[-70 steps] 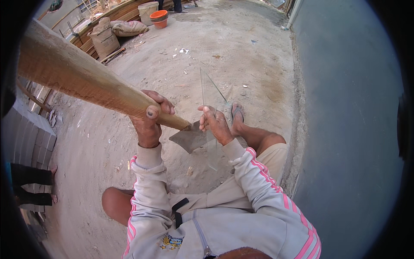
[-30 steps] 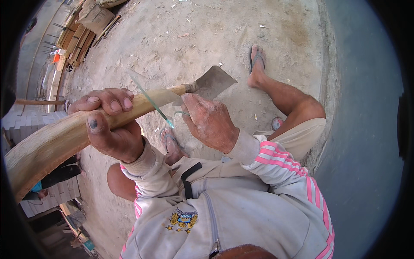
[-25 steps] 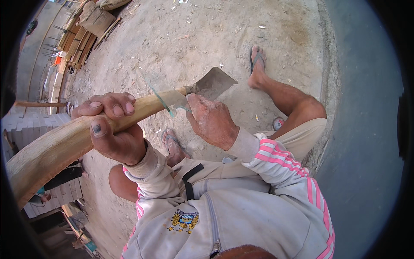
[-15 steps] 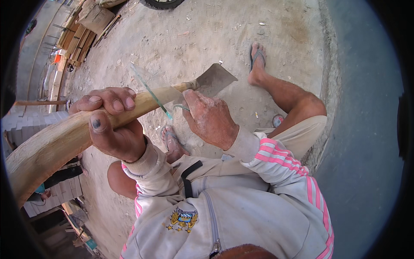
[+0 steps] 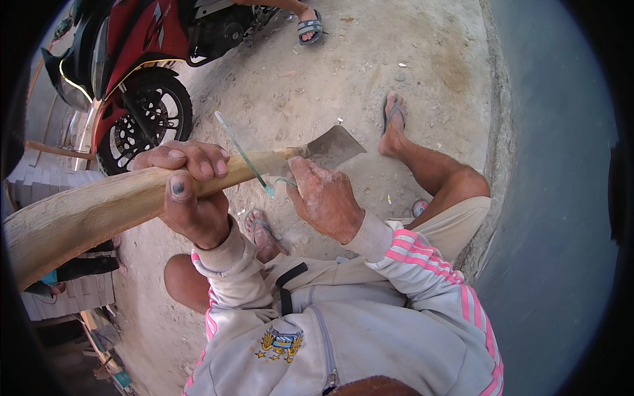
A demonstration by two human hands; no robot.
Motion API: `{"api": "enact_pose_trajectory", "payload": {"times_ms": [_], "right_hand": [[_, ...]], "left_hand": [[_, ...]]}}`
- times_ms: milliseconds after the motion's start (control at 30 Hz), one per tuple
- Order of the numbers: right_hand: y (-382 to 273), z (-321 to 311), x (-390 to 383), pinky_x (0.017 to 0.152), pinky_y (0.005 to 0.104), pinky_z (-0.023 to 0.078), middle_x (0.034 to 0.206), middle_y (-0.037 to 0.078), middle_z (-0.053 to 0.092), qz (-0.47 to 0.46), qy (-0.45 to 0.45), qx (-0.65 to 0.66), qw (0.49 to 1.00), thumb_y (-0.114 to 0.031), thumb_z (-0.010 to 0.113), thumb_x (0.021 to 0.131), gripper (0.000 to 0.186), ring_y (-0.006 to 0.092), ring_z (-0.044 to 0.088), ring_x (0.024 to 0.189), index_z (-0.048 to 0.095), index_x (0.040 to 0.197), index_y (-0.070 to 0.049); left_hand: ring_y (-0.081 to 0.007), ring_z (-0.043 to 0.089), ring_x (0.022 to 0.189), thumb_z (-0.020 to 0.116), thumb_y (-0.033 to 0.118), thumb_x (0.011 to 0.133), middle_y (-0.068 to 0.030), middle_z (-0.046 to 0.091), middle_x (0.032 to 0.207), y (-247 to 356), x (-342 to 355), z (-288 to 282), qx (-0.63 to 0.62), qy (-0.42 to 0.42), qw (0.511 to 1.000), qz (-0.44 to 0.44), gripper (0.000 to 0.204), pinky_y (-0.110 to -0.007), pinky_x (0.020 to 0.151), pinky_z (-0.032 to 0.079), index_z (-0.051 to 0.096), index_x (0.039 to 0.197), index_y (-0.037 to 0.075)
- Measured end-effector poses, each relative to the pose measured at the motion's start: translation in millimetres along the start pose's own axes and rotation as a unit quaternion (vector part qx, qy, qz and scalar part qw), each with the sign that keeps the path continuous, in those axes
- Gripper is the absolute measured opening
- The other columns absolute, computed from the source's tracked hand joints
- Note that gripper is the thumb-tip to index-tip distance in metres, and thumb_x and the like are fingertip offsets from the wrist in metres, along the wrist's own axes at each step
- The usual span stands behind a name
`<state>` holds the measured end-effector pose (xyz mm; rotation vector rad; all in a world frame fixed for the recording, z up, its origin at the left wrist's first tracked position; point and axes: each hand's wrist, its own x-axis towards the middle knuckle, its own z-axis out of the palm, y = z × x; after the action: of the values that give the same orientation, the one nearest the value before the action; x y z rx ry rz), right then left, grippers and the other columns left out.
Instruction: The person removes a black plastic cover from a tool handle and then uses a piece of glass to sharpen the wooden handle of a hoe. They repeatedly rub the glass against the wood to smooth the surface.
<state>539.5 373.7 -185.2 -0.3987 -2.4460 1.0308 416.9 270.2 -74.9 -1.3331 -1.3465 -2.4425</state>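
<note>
A long, pale wooden handle (image 5: 86,221) slants up from the left edge to a flat grey metal blade (image 5: 335,146), like that of a hoe or shovel. My left hand (image 5: 191,191) is wrapped round the handle, fingers over the top and thumb on the near side. Beside the blade end, my right hand (image 5: 327,198) is closed in a pinch on a clear piece of glass (image 5: 246,157). Its long greenish edge crosses the handle between my hands. Part of the glass is hidden by my right fingers.
A red and black motorcycle (image 5: 148,39) stands at the upper left, with a person's sandalled foot (image 5: 308,28) beside it. Stacked grey blocks (image 5: 56,181) lie at the left. A small round can (image 5: 420,207) sits by my right knee. Smooth grey paving (image 5: 548,198) lies right.
The motorcycle has come into view at the upper left, covering the stacked timber, and a person's foot shows with it. The blade end and both hands sit slightly lower; both grips stay closed.
</note>
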Motion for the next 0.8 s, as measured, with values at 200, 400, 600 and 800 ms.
{"api": "enact_pose_trajectory", "payload": {"times_ms": [200,400,600,800], "right_hand": [[10.2,5.0,-0.5,0.067,0.0512,0.053,0.087,0.020,0.065,0.013,-0.008,-0.015,1.000,-0.012,0.062,0.090,0.024,0.0408,0.067,0.079,0.052,0.108,-0.001],[20.1,11.9,4.5,0.067,0.0512,0.053,0.087,0.021,0.067,0.015,0.010,-0.033,0.999,-0.014,0.061,0.091,0.021,0.0412,0.067,0.078,0.053,0.106,-0.002],[31.1,-13.1,25.8,0.062,0.0475,0.052,0.076,0.019,0.065,0.034,0.089,0.046,0.994,-0.018,0.057,0.097,0.019,0.0378,0.067,0.071,0.058,0.105,-0.001],[18.7,-57.5,39.1,0.054,0.0283,0.049,0.071,0.002,0.055,0.078,0.139,0.346,0.925,-0.024,0.048,0.104,0.032,0.0105,0.055,0.060,0.060,0.115,0.003]], "left_hand": [[-0.0181,0.056,0.065,0.069,0.026,0.090,-0.0077,0.052,0.076,3.5,1.7,-2.2,-0.013,-0.009,1.000,-0.007,0.033,-0.035,0.066,0.052,0.048,0.103,0.005],[-0.0182,0.058,0.070,0.070,0.020,0.089,-0.0091,0.055,0.079,-1.2,8.5,-7.0,-0.058,-0.044,0.997,-0.011,0.030,-0.036,0.068,0.053,0.050,0.104,0.003],[-0.0204,0.066,0.075,0.074,0.018,0.088,-0.0115,0.065,0.080,-18.4,8.1,-11.0,-0.022,0.022,0.998,-0.048,0.029,-0.036,0.074,0.055,0.058,0.103,-0.001],[-0.0185,0.069,0.082,0.080,0.023,0.084,-0.0078,0.069,0.087,-85.4,-31.7,-39.0,0.092,0.086,0.973,-0.192,0.031,-0.034,0.079,0.055,0.064,0.100,0.002]]}}
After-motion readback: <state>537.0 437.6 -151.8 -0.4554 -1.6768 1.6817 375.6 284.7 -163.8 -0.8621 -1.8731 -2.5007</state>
